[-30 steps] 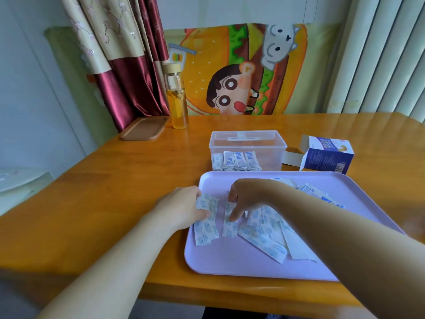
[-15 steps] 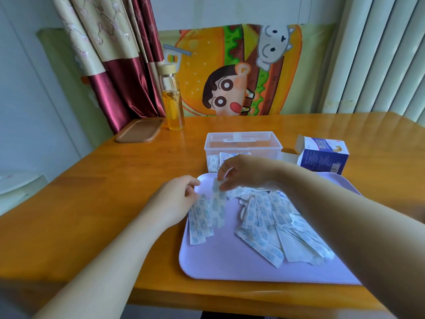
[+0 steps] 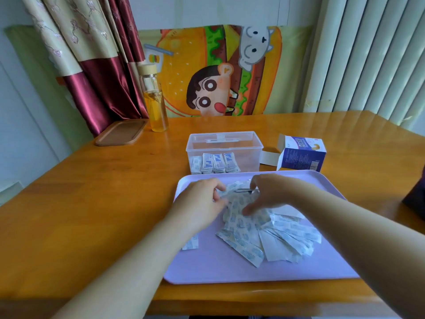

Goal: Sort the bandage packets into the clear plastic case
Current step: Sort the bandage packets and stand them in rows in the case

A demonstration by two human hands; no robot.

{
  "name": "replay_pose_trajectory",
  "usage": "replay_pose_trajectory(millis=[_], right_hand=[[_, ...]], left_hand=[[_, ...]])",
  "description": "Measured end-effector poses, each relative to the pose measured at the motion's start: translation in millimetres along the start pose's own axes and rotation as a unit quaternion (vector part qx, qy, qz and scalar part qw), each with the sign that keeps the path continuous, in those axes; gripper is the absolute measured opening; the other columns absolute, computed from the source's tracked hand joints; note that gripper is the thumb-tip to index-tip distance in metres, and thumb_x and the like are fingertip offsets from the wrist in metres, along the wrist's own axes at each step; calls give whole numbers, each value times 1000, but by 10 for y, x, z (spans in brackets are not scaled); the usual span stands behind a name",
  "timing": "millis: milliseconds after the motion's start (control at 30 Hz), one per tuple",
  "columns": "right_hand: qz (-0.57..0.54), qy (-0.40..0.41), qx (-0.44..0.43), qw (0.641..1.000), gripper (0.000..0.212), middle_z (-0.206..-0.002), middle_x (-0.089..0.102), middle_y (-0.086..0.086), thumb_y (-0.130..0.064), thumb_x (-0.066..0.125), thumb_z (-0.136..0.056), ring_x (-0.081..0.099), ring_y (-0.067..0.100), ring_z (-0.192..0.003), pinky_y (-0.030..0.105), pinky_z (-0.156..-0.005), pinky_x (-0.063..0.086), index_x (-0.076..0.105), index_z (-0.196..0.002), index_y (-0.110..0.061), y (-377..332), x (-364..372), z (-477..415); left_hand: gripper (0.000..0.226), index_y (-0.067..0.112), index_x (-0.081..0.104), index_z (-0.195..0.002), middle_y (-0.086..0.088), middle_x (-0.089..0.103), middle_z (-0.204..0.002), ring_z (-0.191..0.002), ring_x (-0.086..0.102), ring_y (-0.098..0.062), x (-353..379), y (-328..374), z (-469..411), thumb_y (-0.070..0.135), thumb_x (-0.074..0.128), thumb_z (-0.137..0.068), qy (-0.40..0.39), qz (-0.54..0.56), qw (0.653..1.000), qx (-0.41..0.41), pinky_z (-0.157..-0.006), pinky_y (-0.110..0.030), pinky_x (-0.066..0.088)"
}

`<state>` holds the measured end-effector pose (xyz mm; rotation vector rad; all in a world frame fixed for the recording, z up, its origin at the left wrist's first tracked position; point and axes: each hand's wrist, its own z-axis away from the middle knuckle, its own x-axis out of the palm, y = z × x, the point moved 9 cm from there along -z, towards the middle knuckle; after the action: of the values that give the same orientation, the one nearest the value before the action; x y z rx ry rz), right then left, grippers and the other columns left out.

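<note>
A clear plastic case (image 3: 224, 143) stands open behind a lilac tray (image 3: 253, 272). Several bandage packets (image 3: 216, 163) stand in a row along the case's front wall. A loose pile of white-and-blue bandage packets (image 3: 264, 233) lies on the tray. My left hand (image 3: 200, 203) is at the pile's left edge and pinches a packet between its curled fingers. My right hand (image 3: 269, 194) hovers over the pile's top, its fingertips touching the packets; blur hides any grip. One single packet (image 3: 190, 244) lies apart, partly under my left forearm.
An opened blue-and-white bandage box (image 3: 301, 155) lies right of the case. A bottle of yellow liquid (image 3: 156, 104) and a wooden lid (image 3: 122, 132) sit at the table's back left. A dark object (image 3: 416, 199) shows at the right edge.
My right hand came back down from near the case onto the pile. My left hand shifted right to meet it, leaving one packet behind on the tray's left side.
</note>
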<state>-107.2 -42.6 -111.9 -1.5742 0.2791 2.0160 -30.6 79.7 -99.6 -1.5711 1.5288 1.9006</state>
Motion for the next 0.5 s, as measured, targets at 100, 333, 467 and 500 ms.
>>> replay_pose_trajectory(millis=[100, 333, 467, 500], right_hand=[[-55, 10, -8, 998, 68, -125, 54, 3, -40, 76, -74, 51, 19, -103, 25, -79, 38, 47, -130, -16, 59, 10, -19], [-206, 81, 14, 975, 51, -90, 62, 0, -24, 79, -74, 59, 14, -75, 20, -58, 47, 58, -120, -17, 415, -140, 11], [-213, 157, 33, 964, 31, -82, 67, 3, -30, 75, -76, 54, 11, -64, 20, -49, 36, 68, -102, -15, 628, -337, 52], [-215, 162, 38, 962, 26, -77, 66, 2, -31, 74, -76, 52, 12, -62, 20, -47, 34, 69, -95, -14, 671, -362, 64]], left_hand=[[46, 20, 50, -129, 3, 59, -103, -90, 58, -12, 343, 100, -22, 35, 63, -87, -86, -26, 996, -18, -79, -27, 50], [64, 23, 46, -132, 0, 60, -111, -96, 58, -15, 520, 112, -114, 34, 75, -76, -123, 31, 991, -40, -84, -34, 52], [69, 22, 40, -136, 7, 53, -101, -81, 54, -8, 542, 138, -136, 18, 76, -78, -122, 123, 983, -55, -56, -20, 53], [70, 23, 38, -138, 9, 50, -96, -76, 53, -7, 527, 138, -145, 16, 75, -79, -117, 146, 980, -62, -50, -19, 51]])
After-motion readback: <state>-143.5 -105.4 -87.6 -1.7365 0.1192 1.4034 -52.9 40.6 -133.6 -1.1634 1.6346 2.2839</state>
